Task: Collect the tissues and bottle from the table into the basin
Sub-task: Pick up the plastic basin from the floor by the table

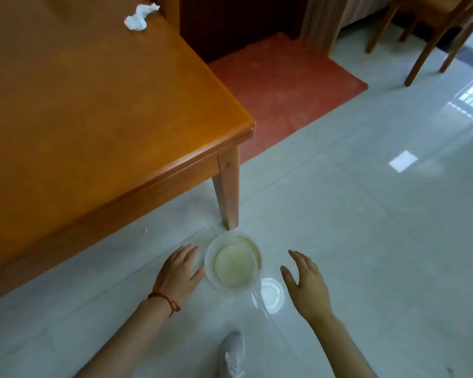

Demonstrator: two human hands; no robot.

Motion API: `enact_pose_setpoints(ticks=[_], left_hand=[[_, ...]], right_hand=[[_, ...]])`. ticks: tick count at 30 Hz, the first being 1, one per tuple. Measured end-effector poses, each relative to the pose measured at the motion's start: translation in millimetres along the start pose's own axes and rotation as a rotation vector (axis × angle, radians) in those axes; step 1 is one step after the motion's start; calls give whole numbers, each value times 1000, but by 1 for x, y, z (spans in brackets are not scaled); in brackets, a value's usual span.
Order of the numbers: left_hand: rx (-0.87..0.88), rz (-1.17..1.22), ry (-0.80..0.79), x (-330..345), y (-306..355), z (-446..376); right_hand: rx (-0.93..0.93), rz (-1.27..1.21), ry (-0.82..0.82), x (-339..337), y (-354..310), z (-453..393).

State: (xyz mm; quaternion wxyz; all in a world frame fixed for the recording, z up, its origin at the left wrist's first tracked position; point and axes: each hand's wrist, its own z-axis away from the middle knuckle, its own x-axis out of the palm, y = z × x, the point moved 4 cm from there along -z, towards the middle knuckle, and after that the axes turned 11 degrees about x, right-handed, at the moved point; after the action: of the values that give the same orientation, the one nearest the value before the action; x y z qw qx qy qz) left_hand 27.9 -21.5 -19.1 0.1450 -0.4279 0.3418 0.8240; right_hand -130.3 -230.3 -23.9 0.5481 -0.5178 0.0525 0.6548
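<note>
A pale translucent basin (209,253) stands on the tiled floor just in front of the table leg (229,192); nothing lies inside it. My left hand (178,270) is at the basin's left rim, fingers straight, thumb touching or almost touching the rim. My right hand (303,282) hovers to the right of the basin, fingers spread, a gap between it and the rim. One crumpled white tissue (139,18) lies on the orange wooden table (79,110) at its far side. No bottle is in view.
A bright round reflection (271,294) shines on the floor beside the basin. My grey shoe (232,353) is at the bottom. A red mat (279,88) lies beyond the table corner. Wooden chair legs (426,50) stand at the top right.
</note>
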Motion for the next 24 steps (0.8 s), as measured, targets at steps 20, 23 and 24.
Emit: enact_pose_setpoints(ticks=[20, 23, 24], left_hand=[[-254, 346, 171, 201, -147, -134], [-279, 347, 175, 223, -164, -146], [-284, 349, 172, 229, -169, -149]], right_hand=[[183, -151, -79, 211, 123, -141], [190, -157, -101, 237, 137, -152], [195, -160, -106, 244, 140, -155]])
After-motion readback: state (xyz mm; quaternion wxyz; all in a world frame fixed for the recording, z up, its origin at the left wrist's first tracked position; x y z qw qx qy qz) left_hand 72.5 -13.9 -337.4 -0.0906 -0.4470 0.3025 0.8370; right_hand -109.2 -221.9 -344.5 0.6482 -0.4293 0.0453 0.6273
